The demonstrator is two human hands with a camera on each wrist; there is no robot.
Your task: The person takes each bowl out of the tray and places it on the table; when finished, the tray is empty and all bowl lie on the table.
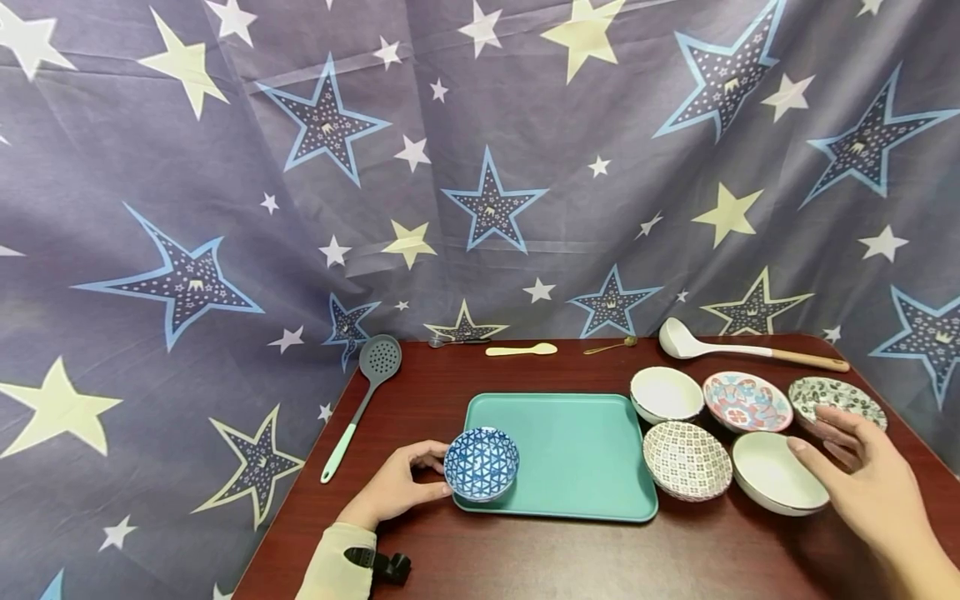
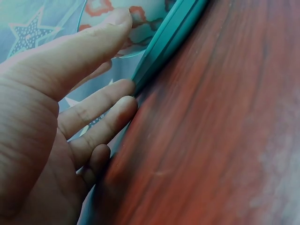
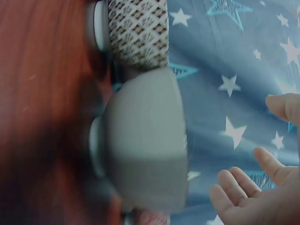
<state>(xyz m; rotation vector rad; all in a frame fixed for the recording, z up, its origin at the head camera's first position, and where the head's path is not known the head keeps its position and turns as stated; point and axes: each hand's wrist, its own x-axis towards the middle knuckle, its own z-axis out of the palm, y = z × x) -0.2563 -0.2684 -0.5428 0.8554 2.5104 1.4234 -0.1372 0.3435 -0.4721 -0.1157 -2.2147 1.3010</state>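
Note:
A small bowl with a blue triangle pattern inside (image 1: 482, 464) sits on the left end of the teal tray (image 1: 570, 458). My left hand (image 1: 408, 483) is at its left side, thumb and fingers apart. In the left wrist view, the thumb (image 2: 105, 40) overlaps the bowl's red-patterned outside (image 2: 140, 28), while other fingers extend beside the tray's edge (image 2: 164, 44). At the right, my right hand (image 1: 870, 467) hovers with spread fingers over the right side of a plain white bowl (image 1: 776, 471). The right wrist view shows a gap between those fingers and that bowl (image 3: 145, 140).
Right of the tray stand a brown-patterned bowl (image 1: 687, 461), a white bowl (image 1: 666, 393), a red-and-blue bowl (image 1: 747, 402) and a green-speckled bowl (image 1: 832, 396). A ladle (image 1: 738, 350) and small spoons (image 1: 525, 350) lie behind. A skimmer (image 1: 367, 400) lies at the left.

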